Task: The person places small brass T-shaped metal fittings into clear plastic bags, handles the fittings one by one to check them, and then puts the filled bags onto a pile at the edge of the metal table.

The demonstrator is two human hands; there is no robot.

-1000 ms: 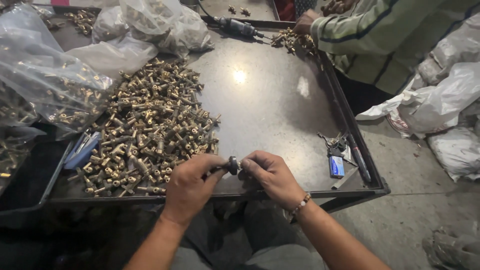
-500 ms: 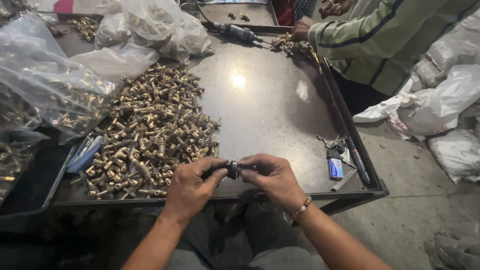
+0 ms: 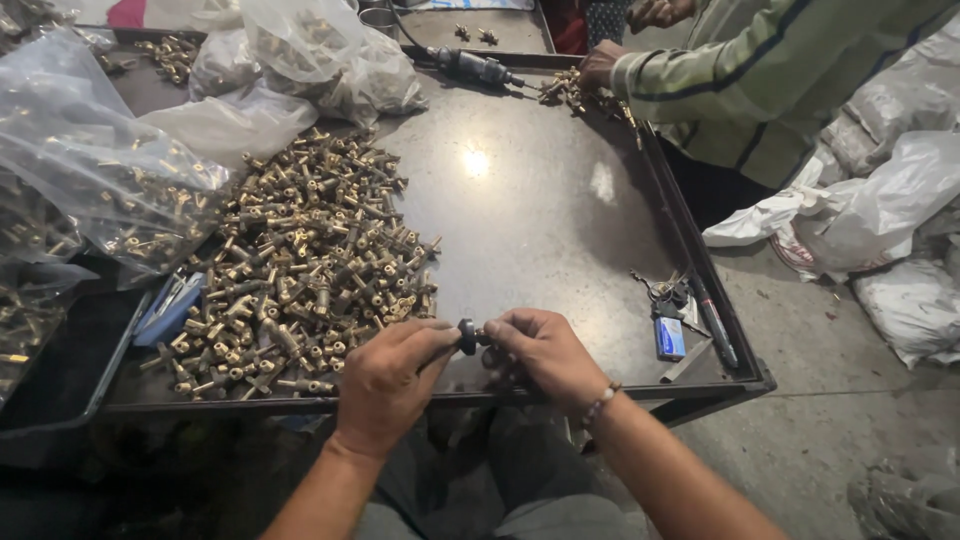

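While both hands meet at the tray's near edge, the left hand (image 3: 385, 385) pinches a small dark knob (image 3: 467, 336) between thumb and fingers, and the right hand (image 3: 545, 355) closes its fingertips on a little brass bit right against it, mostly hidden by the fingers. So the piece sits at about 6 o'clock on the tray (image 3: 560, 230), held just above the rim, probably so anything dropped lands on metal and not the floor.

At 9 o'clock from the hands is the big heap of brass fittings (image 3: 300, 270), within easy reach of the left hand. Clear bags (image 3: 90, 190) of more fittings are piled at 10 to 11 o'clock, out of the working space. A blue tool (image 3: 168, 310) lies at the heap's left edge.

Over at 3 o'clock there's a bunch of keys (image 3: 660, 290), a blue lighter (image 3: 670, 338) and a pen (image 3: 712, 325), parked by the rim out of the way.

At 1 o'clock another person's sleeve (image 3: 740, 75) reaches over a smaller pile, with a power tool (image 3: 475, 68) lying nearby.
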